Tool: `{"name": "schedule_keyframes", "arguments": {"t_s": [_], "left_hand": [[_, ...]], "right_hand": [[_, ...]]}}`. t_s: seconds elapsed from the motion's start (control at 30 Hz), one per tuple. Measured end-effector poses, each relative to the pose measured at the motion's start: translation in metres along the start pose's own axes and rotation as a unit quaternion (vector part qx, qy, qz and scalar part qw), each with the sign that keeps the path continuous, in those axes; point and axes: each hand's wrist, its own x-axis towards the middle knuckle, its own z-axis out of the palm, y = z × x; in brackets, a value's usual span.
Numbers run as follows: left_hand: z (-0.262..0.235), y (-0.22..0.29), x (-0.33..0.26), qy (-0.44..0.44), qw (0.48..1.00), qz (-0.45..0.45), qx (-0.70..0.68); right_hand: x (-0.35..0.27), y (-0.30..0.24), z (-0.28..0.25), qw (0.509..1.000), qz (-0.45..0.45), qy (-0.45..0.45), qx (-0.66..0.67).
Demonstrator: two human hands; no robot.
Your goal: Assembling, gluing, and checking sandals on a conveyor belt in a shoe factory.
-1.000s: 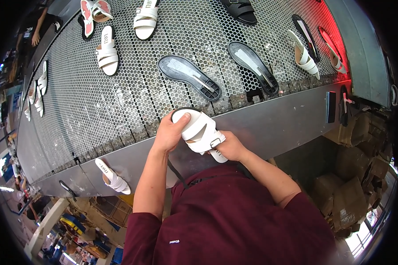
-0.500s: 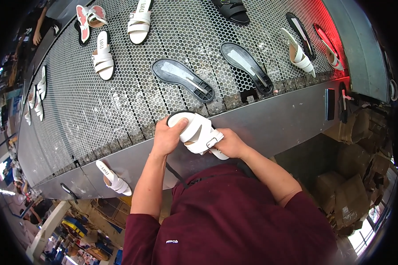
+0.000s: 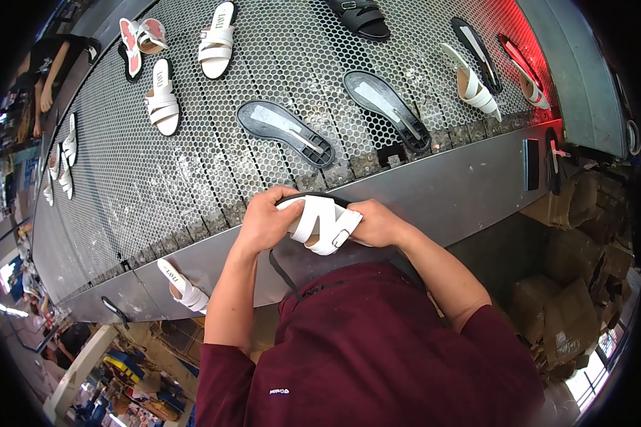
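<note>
Between my hands, just off the near edge of the conveyor, I hold a white sandal [image 3: 322,223] with crossed straps, a buckle and a black sole along its far side. My left hand [image 3: 267,219] grips one end, its thumb pressed on top near the straps. My right hand [image 3: 374,223] is closed on the other end beside the buckle; its fingertips are partly hidden. Beyond my hands, a black sole [image 3: 285,132] and another black sole [image 3: 387,110] lie on the honeycomb belt, each with a pale strip along its middle.
On the metal conveyor [image 3: 192,167] lie a white sandal [image 3: 164,99], a white strappy sandal [image 3: 216,43], a black sandal [image 3: 361,18] and pieces under red light at right. One white sandal [image 3: 183,286] rests on the near ledge. Cardboard boxes [image 3: 563,320] stand lower right. Another person's arm [image 3: 50,82] shows far left.
The sandal in my hands has turned, so its black sole edge now faces away and its straps lie more side-on. My right hand has shifted up slightly along it.
</note>
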Motion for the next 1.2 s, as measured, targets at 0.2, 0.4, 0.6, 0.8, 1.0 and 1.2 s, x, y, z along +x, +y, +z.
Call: {"name": "schedule_keyframes", "arguments": {"t_s": [0.2,0.4,0.6,0.8,1.0,1.2], "left_hand": [[0.009,0.004,0.001,0.016,1.0,-0.011,0.004],[0.014,-0.022,-0.005,-0.002,0.976,-0.022,-0.217],[0.025,-0.029,-0.009,-0.006,0.984,-0.03,-0.177],[0.033,-0.05,-0.01,0.037,0.976,-0.042,-0.212],[0.062,-0.076,-0.025,0.167,0.941,-0.053,-0.288],[0.069,-0.015,-0.016,0.147,0.901,0.304,0.274]], "right_hand": [[0.0,0.004,-0.012,1.0,-0.009,-0.01,-0.018],[-0.004,0.005,-0.031,0.999,0.0,-0.022,0.047],[-0.002,0.014,-0.035,0.994,0.038,-0.027,0.102],[-0.018,0.024,-0.06,0.995,0.095,0.0,0.015],[-0.033,0.042,-0.056,0.979,0.163,0.047,0.112],[-0.038,0.054,-0.057,0.976,0.157,0.063,0.14]]}}
